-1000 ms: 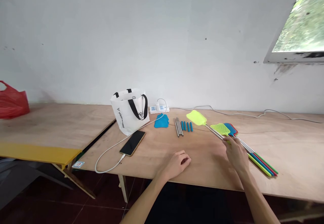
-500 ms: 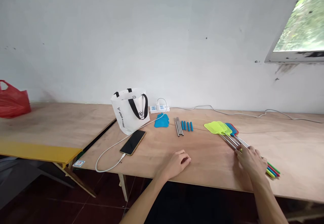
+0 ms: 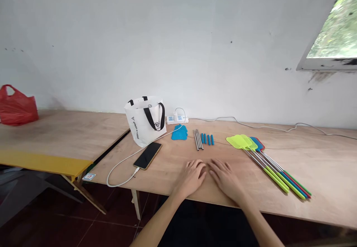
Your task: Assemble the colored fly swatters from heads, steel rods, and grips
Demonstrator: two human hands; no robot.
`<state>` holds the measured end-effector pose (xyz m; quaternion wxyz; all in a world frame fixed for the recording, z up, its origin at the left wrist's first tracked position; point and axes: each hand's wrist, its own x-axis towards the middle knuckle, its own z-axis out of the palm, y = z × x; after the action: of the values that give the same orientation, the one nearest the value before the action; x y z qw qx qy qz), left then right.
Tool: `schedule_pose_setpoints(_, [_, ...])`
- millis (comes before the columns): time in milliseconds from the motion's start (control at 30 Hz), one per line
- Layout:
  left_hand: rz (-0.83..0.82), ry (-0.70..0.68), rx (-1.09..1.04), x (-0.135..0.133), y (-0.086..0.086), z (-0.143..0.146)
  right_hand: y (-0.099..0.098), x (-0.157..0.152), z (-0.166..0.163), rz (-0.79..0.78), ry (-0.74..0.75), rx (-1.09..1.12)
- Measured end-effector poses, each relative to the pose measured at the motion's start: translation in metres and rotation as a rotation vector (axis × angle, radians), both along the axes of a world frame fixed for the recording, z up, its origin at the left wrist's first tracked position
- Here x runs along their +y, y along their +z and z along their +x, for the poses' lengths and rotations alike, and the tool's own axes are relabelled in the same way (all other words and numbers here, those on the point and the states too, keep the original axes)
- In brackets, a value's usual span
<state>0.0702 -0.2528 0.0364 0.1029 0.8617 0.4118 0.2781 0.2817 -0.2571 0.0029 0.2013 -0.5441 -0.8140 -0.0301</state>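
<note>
My left hand (image 3: 192,176) and my right hand (image 3: 225,178) lie flat side by side on the wooden table (image 3: 320,154), fingers stretched out, holding nothing. To the right of them several fly swatters (image 3: 267,163) lie together, with yellow-green, blue and red heads and metal shafts. Just beyond my hands lie a few metal rods (image 3: 198,140), several small blue handles (image 3: 208,139) and a stack of blue swatter heads (image 3: 179,132).
A phone (image 3: 147,156) on a white cable lies left of my hands. A white tote bag (image 3: 145,120) and a power strip (image 3: 177,119) stand by the wall. A second table (image 3: 55,135) on the left bears a red plastic bag (image 3: 16,105).
My right hand set the yellow-green swatter down with the others, let go, and moved left to rest beside my left hand, whose fingers have spread flat.
</note>
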Motion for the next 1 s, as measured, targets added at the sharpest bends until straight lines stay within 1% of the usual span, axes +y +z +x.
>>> schedule_pose_setpoints(67, [0.018,0.008,0.007,0.001,-0.002,0.0,-0.007,-0.004,-0.021,0.039,0.032,-0.004])
schedule_pose_setpoints(167, [0.033,0.008,0.017,0.001,-0.003,0.0,-0.008,-0.007,-0.032,0.06,0.044,0.004])
schedule_pose_setpoints(333, [0.039,0.005,0.03,0.001,-0.003,0.001,-0.003,-0.008,-0.028,0.072,0.049,0.004])
schedule_pose_setpoints(700, [0.042,0.009,0.034,0.003,-0.007,0.002,0.0,-0.009,-0.03,0.071,0.042,0.009])
schedule_pose_setpoints(1000, [0.029,0.003,0.04,0.001,-0.003,0.0,0.001,-0.01,-0.031,0.077,0.055,0.039])
